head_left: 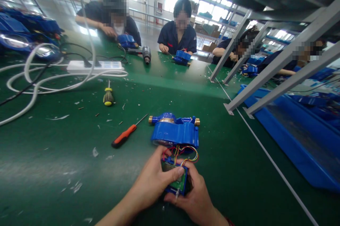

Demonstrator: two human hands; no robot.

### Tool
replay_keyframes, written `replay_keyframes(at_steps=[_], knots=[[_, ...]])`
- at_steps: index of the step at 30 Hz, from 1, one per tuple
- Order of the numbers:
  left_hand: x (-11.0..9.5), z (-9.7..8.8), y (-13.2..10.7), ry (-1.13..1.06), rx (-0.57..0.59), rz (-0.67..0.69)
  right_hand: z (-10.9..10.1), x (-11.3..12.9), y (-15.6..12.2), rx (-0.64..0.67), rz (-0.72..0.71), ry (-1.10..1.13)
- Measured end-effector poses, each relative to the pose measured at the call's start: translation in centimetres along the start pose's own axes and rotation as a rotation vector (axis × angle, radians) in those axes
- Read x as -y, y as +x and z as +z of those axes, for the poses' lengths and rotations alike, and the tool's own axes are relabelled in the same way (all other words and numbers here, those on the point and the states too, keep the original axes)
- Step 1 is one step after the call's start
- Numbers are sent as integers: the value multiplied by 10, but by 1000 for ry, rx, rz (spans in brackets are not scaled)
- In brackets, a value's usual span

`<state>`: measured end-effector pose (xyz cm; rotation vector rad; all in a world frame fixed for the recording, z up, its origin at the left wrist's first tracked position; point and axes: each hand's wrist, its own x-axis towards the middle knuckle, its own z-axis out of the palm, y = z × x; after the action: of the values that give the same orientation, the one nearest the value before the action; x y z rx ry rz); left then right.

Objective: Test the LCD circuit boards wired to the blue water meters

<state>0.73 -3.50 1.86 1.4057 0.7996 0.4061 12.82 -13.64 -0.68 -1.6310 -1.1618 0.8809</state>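
Between my two hands is a green circuit board in a blue frame, near the front of the bench. My left hand grips it from the left, with the thumb lying across the board's face. Around the right side and lower edge curl the fingers of my right hand. Thin red, yellow and white wires run from the board to a blue water meter with brass threaded ends, lying just beyond my hands. An orange-and-black screwdriver lies left of the meter.
A yellow-and-black screwdriver, a white power strip and a heat gun lie farther back. White cable loops cover the left. Grey metal legs and a blue bin stand right. Several co-workers sit opposite with blue meters.
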Motion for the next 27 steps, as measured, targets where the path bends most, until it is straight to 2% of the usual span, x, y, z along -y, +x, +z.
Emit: replay_keyframes(at_steps=[6,9,17,23,27], knots=[[-3,-9,-1,-303,162,-90,2,-4,-2,-4,-29,76],[1,-13,-1,-375,212,-109,2,-5,-2,-3,-32,82],[0,-6,-5,-384,158,-119,2,-3,1,14,-118,11],[0,-7,-3,-439,231,-120,0,-6,1,21,-165,-72],[1,-6,-3,-437,222,-118,0,-8,1,-29,-231,-178]])
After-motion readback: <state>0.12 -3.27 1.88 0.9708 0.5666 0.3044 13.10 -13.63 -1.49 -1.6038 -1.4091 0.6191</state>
